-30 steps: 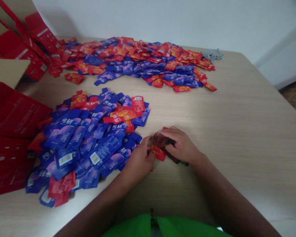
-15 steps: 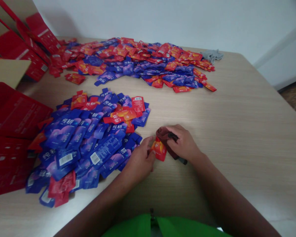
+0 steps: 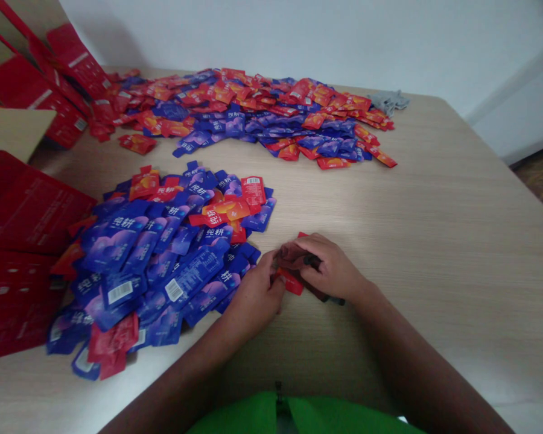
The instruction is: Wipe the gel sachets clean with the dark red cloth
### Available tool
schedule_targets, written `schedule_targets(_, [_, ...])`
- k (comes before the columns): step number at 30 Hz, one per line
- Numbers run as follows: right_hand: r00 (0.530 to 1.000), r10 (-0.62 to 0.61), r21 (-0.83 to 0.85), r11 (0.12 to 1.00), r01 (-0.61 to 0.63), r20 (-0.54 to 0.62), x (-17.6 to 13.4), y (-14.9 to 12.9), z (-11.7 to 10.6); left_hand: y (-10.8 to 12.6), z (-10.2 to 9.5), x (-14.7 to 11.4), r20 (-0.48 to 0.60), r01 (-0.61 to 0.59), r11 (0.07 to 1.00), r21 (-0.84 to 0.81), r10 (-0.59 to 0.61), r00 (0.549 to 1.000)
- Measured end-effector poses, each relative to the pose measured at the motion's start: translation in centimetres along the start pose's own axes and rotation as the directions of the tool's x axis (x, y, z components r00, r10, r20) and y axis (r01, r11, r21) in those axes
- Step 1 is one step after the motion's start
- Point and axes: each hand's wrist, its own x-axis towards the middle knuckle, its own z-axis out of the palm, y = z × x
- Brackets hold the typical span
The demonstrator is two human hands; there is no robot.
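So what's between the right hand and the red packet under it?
The head view shows brown cloth, bunched in the right hand and partly covering the red packet.

Likely a packing room or workshop: red and blue sachets [image 3: 113, 241] lie in bulk heaps across the wood-grain counter [image 3: 434, 229], printed red cartons [image 3: 27, 211] stand at its left end, and a white wall [image 3: 271, 36] rises behind it

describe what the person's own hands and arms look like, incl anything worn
The left hand and right hand are ungloved. Both forearms are bare, with no sleeve, watch or bracelet visible. Below, a bright green garment shows a dark zip at its middle.
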Motion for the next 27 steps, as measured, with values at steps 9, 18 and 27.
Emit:
schedule_targets(9, [0.998, 0.023, -0.014, 1.0, -0.024, -0.056, -0.1, 0.2, 0.3, 0.3, -0.1, -0.1, -0.002, -0.016, 0.999, 0.029, 0.016, 1.0])
schedule_targets(18, [0.948, 0.199, -0.032, 0.976, -0.214, -0.247, -0.2, 1.0, 1.2, 0.0, 0.2, -0.1, -0.016, 0.011, 1.0, 0.001, -0.011, 1.0])
schedule_targets(27, [0.982, -0.063, 0.039, 0.997, 0.071, -0.18, -0.8, 0.8, 1.0, 0.4, -0.1, -0.1, -0.006, -0.015, 1.0, -0.011, 0.015, 1.0])
